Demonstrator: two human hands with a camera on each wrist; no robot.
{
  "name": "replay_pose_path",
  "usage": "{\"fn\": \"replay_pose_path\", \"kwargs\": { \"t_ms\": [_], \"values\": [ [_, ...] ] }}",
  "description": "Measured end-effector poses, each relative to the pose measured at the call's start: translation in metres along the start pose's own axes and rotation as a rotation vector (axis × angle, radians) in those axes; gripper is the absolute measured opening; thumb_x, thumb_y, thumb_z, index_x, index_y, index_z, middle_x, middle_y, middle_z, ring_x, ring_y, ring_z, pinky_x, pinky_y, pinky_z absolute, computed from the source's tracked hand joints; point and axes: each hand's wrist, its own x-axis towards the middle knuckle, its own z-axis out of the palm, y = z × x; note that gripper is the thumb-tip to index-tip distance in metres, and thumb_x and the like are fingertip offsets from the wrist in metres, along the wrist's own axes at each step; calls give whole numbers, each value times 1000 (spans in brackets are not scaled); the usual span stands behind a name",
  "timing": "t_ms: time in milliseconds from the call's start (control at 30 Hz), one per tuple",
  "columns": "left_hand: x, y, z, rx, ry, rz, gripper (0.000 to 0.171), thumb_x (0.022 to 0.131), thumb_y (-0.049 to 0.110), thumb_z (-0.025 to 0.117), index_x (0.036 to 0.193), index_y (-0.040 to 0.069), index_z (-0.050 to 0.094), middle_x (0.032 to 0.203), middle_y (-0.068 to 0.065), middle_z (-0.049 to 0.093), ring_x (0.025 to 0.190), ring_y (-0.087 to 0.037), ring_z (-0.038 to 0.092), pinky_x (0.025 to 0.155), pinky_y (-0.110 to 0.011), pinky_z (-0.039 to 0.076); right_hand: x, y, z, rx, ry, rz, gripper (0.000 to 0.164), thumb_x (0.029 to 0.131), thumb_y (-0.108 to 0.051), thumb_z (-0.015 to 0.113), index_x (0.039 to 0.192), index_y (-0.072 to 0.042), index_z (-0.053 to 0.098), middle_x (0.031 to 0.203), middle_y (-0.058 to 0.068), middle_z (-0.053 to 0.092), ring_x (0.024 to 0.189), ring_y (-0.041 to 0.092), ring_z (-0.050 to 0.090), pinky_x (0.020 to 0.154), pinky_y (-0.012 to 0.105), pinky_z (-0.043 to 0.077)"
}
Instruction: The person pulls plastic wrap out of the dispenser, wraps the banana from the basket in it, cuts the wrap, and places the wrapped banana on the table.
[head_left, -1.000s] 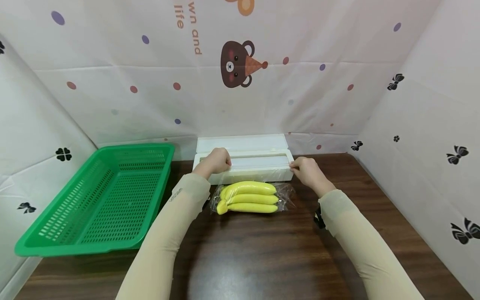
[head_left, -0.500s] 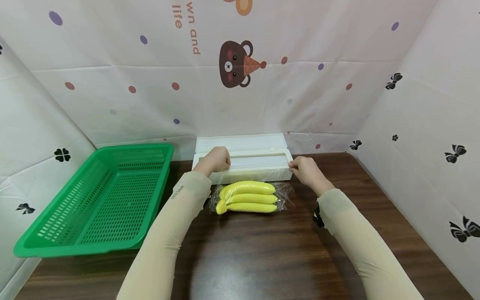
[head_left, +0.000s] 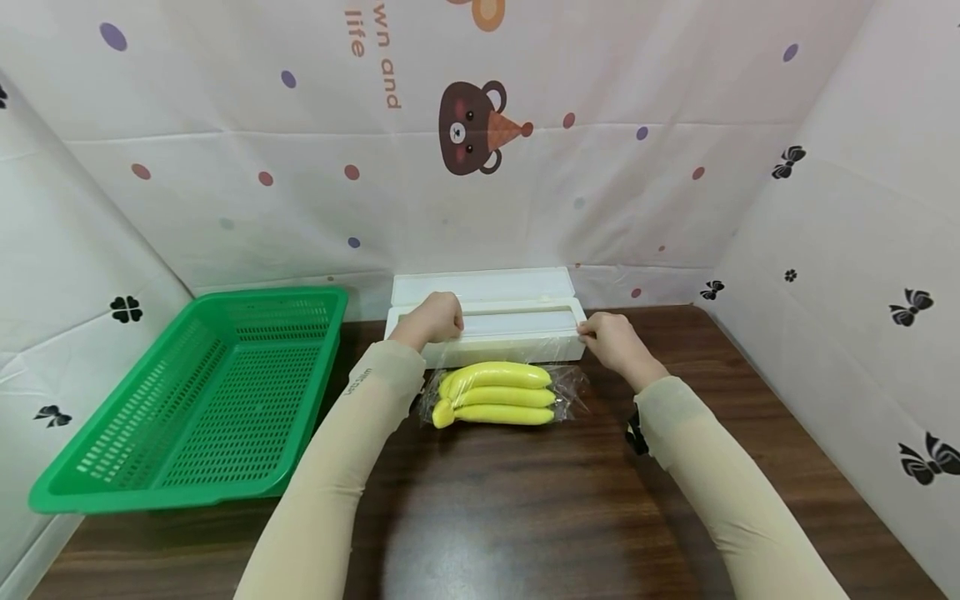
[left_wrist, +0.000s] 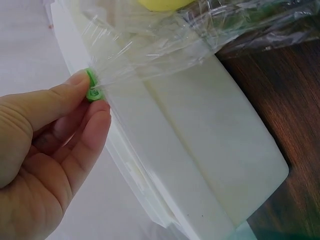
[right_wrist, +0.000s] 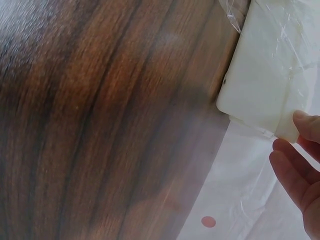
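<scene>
A white cling film dispenser box (head_left: 517, 348) stands at the back of the table with its lid (head_left: 487, 286) raised. My left hand (head_left: 433, 321) is over the box's left part. In the left wrist view, its thumb and fingers pinch a small green slide cutter (left_wrist: 93, 93) on the box's front edge. My right hand (head_left: 613, 340) pinches the box's right front corner, where the thumb (right_wrist: 301, 118) lies on its edge. Clear cling film (left_wrist: 150, 55) stretches from that edge down over a bunch of yellow bananas (head_left: 498, 396) on the table, in front of the box.
A green plastic basket (head_left: 296, 446) with slotted sides stands on the left. The dark wooden table (head_left: 525, 517) meets a printed white cloth (head_left: 600, 192) behind the box. More cloth hangs along both sides.
My left hand has slid very slightly to the right along the box's front edge. The right hand, box, bananas and basket have kept their places.
</scene>
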Motion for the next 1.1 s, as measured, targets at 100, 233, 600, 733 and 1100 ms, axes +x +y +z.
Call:
{"fn": "replay_pose_path", "kwargs": {
  "t_ms": [100,233,600,733,1100],
  "values": [
    [0,3,-1,-8,-4,-3,19,90,5,58,82,5,75,83,-9,72,61,-13,44,73,-31,46,0,0,-1,0,-1,7,19,87,-5,65,103,3,71,107,21,67,100,37,63,87,47,50],
    [1,5,-1,-15,1,-4,17,90,5,58,86,6,75,95,-9,72,70,-16,55,79,-34,51,-1,1,-3,0,-5,4,19,87,-5,65,103,3,71,107,21,67,100,37,63,87,47,51],
    [3,10,0,-6,4,11,19,90,5,57,84,6,75,91,-9,72,67,-14,51,80,-33,50,-1,1,-5,-2,-24,29,20,88,-6,64,105,2,71,110,21,67,101,36,62,87,47,51],
    [4,11,0,-10,10,18,19,90,5,58,85,6,76,91,-9,73,70,-16,55,83,-35,52,-2,2,-5,-7,-14,17,19,87,-5,65,104,3,71,109,21,67,101,37,62,88,47,50],
    [10,22,6,-40,1,41,16,89,4,59,92,4,75,99,-9,72,89,-22,65,90,-36,51,0,0,0,5,-15,31,19,87,-7,65,103,2,71,108,20,67,101,36,63,87,46,51]
  ]
}}
